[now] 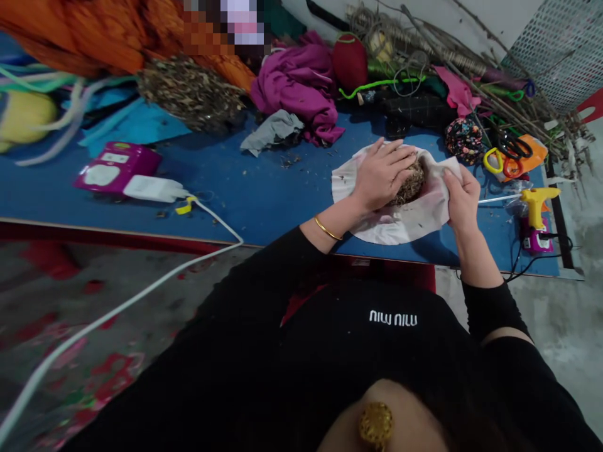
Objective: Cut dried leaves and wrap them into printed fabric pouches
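On the blue table, a round piece of white cloth lies spread out with a heap of brown dried plant bits in its middle. My left hand rests flat over the left side of the heap, fingers stretched out. The cloth's right edge is lifted and pinched between the thumb and fingers of my right hand. Part of the heap is hidden under my left hand.
A yellow glue gun and scissors lie to the right. Purple fabric, a larger pile of dried plant bits and twigs line the back. A purple box with a white power strip stands left, its cable crossing the front edge.
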`<state>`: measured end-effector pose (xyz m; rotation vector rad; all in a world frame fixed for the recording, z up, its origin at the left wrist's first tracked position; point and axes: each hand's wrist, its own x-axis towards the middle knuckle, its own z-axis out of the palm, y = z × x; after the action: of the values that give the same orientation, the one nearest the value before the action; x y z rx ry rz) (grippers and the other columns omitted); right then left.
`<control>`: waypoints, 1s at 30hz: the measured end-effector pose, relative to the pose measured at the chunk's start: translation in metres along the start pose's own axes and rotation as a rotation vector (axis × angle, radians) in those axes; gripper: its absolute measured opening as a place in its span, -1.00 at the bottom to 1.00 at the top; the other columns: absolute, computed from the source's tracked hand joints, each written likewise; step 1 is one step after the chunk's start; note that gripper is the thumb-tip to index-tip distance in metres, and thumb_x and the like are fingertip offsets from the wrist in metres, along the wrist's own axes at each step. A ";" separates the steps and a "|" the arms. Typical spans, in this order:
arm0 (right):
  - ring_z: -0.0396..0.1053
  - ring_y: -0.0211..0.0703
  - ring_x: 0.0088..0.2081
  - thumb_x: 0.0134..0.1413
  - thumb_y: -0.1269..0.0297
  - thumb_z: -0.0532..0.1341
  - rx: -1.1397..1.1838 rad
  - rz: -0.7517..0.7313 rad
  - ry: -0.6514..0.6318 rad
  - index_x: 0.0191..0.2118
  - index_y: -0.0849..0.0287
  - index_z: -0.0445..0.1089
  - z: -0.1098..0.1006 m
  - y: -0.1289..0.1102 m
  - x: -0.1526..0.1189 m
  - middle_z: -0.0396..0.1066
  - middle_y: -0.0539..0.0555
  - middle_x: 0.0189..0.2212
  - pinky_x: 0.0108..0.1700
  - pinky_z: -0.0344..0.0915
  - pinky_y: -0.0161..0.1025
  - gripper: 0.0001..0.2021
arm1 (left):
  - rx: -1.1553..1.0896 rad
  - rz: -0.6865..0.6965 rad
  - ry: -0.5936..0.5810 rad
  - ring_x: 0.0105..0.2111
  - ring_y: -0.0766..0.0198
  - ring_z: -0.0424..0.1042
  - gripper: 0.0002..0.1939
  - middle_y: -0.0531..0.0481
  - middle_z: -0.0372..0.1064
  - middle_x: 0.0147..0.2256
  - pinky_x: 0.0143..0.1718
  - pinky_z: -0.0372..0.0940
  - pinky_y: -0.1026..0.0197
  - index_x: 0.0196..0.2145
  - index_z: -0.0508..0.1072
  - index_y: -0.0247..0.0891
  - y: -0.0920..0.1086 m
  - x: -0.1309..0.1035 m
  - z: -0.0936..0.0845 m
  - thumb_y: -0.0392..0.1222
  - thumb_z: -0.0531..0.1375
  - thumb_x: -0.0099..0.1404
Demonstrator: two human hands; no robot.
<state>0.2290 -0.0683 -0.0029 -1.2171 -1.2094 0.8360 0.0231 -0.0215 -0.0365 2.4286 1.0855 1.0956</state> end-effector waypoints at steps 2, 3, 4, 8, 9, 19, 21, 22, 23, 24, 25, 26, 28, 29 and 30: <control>0.53 -0.09 -0.08 0.17 -0.10 0.28 -0.052 -0.066 -0.095 -0.19 0.07 0.56 0.011 -0.006 0.006 0.60 0.00 -0.21 0.10 0.50 -0.03 -0.66 | -0.020 -0.002 -0.027 0.41 -0.07 0.20 -0.41 -0.13 0.33 0.34 0.47 -0.04 -0.33 0.28 0.39 -0.15 -0.003 0.003 0.004 0.19 -0.12 0.55; 0.53 -0.07 -0.04 0.21 -0.12 0.25 -0.055 -0.081 -0.132 -0.14 0.07 0.56 0.017 -0.008 0.009 0.60 0.02 -0.17 0.13 0.48 0.00 -0.63 | -0.026 -0.006 -0.035 0.43 -0.08 0.16 -0.40 -0.16 0.27 0.37 0.47 -0.02 -0.33 0.32 0.33 -0.19 -0.005 0.005 0.006 0.17 -0.08 0.54; 0.53 -0.05 -0.01 0.25 -0.14 0.21 -0.051 -0.088 -0.164 -0.09 0.07 0.56 0.023 -0.009 0.013 0.59 0.03 -0.13 0.15 0.48 0.02 -0.60 | -0.026 -0.010 -0.042 0.45 -0.08 0.11 -0.38 -0.19 0.20 0.41 0.48 -0.02 -0.32 0.36 0.26 -0.22 -0.007 0.006 0.007 0.17 -0.04 0.52; 0.51 -0.01 0.08 0.32 -0.19 0.11 -0.093 -0.083 -0.264 0.01 0.03 0.53 0.047 -0.006 0.027 0.57 0.06 -0.04 0.16 0.48 0.03 -0.53 | 0.035 -0.011 -0.093 0.51 -0.08 -0.08 -0.35 -0.17 0.05 0.47 0.52 -0.09 -0.28 0.40 0.12 -0.26 -0.012 0.007 0.017 0.12 -0.03 0.49; 0.50 -0.01 0.09 0.34 -0.20 0.09 -0.110 -0.082 -0.281 0.02 0.03 0.53 0.051 -0.004 0.029 0.57 0.07 -0.04 0.17 0.48 0.03 -0.52 | 0.042 -0.014 -0.106 0.51 -0.07 -0.09 -0.36 -0.14 0.08 0.45 0.53 -0.12 -0.26 0.39 0.12 -0.24 -0.013 0.006 0.020 0.13 -0.07 0.50; 0.50 0.00 0.12 0.36 -0.17 0.07 -0.064 -0.080 -0.258 0.05 0.08 0.53 0.054 0.003 0.031 0.58 0.10 -0.01 0.17 0.49 0.04 -0.50 | 0.021 -0.038 -0.160 0.49 -0.13 0.00 -0.32 -0.24 0.13 0.43 0.52 -0.18 -0.30 0.40 0.19 -0.34 -0.010 0.003 0.020 0.12 -0.09 0.50; 0.48 0.03 0.16 0.34 -0.19 0.07 -0.077 -0.099 -0.245 0.05 0.08 0.53 0.048 0.003 0.031 0.58 0.13 0.00 0.19 0.47 0.07 -0.49 | -0.021 -0.040 -0.146 0.49 -0.12 0.01 -0.33 -0.26 0.13 0.43 0.51 -0.15 -0.30 0.40 0.20 -0.34 -0.005 0.002 0.011 0.11 -0.06 0.51; 0.47 0.04 0.17 0.34 -0.19 0.07 -0.087 -0.106 -0.237 0.04 0.08 0.53 0.046 0.003 0.030 0.58 0.14 0.01 0.21 0.46 0.08 -0.49 | -0.049 -0.045 -0.132 0.48 -0.10 0.04 -0.33 -0.25 0.14 0.43 0.51 -0.13 -0.28 0.41 0.20 -0.31 -0.003 0.002 0.007 0.12 -0.05 0.51; 0.47 0.04 0.18 0.34 -0.19 0.06 -0.096 -0.108 -0.225 0.03 0.08 0.53 0.043 0.003 0.030 0.58 0.15 0.01 0.22 0.45 0.09 -0.49 | -0.077 -0.054 -0.111 0.47 -0.07 0.07 -0.34 -0.23 0.16 0.42 0.50 -0.12 -0.26 0.41 0.20 -0.27 -0.002 0.003 0.003 0.13 -0.06 0.52; 0.47 0.04 0.18 0.34 -0.18 0.06 -0.101 -0.108 -0.213 0.03 0.09 0.52 0.041 0.003 0.030 0.59 0.15 0.01 0.22 0.45 0.09 -0.50 | -0.101 -0.069 -0.083 0.46 -0.04 0.11 -0.36 -0.20 0.20 0.41 0.50 -0.11 -0.23 0.41 0.22 -0.23 -0.003 0.005 -0.001 0.14 -0.07 0.53; 0.47 0.04 0.18 0.35 -0.16 0.05 -0.104 -0.106 -0.198 0.02 0.09 0.52 0.040 0.002 0.030 0.59 0.15 0.01 0.23 0.44 0.09 -0.50 | -0.120 -0.089 -0.043 0.43 0.00 0.16 -0.38 -0.16 0.25 0.38 0.50 -0.10 -0.22 0.40 0.24 -0.18 -0.006 0.007 -0.005 0.14 -0.10 0.55; 0.48 0.03 0.17 0.36 -0.15 0.04 -0.106 -0.103 -0.187 0.02 0.10 0.52 0.039 0.002 0.029 0.59 0.15 0.01 0.23 0.44 0.09 -0.51 | -0.134 -0.113 0.002 0.40 0.02 0.22 -0.40 -0.12 0.31 0.35 0.49 -0.07 -0.20 0.37 0.29 -0.15 -0.011 0.011 -0.008 0.14 -0.12 0.56; 0.49 0.01 0.16 0.37 -0.13 0.02 -0.110 -0.101 -0.172 0.01 0.10 0.52 0.037 0.001 0.029 0.59 0.13 0.01 0.24 0.43 0.07 -0.51 | -0.140 -0.184 0.075 0.31 0.05 0.35 -0.42 -0.10 0.43 0.26 0.44 0.06 -0.13 0.29 0.41 -0.14 -0.027 0.024 -0.013 0.14 -0.12 0.57; 0.50 0.00 0.15 0.36 -0.13 0.02 -0.105 -0.104 -0.168 0.00 0.10 0.53 0.036 0.001 0.028 0.59 0.13 0.01 0.25 0.43 0.05 -0.51 | -0.133 -0.232 0.088 0.25 0.04 0.41 -0.43 -0.12 0.49 0.20 0.38 0.15 -0.08 0.22 0.48 -0.16 -0.038 0.031 -0.015 0.15 -0.09 0.55; 0.51 -0.01 0.13 0.36 -0.12 0.03 -0.090 -0.108 -0.167 -0.01 0.10 0.53 0.036 0.001 0.028 0.59 0.13 0.00 0.24 0.43 0.04 -0.52 | -0.116 -0.291 0.074 0.20 0.01 0.45 -0.44 -0.16 0.53 0.15 0.31 0.24 -0.04 0.14 0.55 -0.20 -0.049 0.040 -0.015 0.16 -0.04 0.52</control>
<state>0.2002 -0.0333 -0.0004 -1.1608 -1.4485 0.8223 0.0035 0.0404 -0.0293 2.0761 1.3098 1.1230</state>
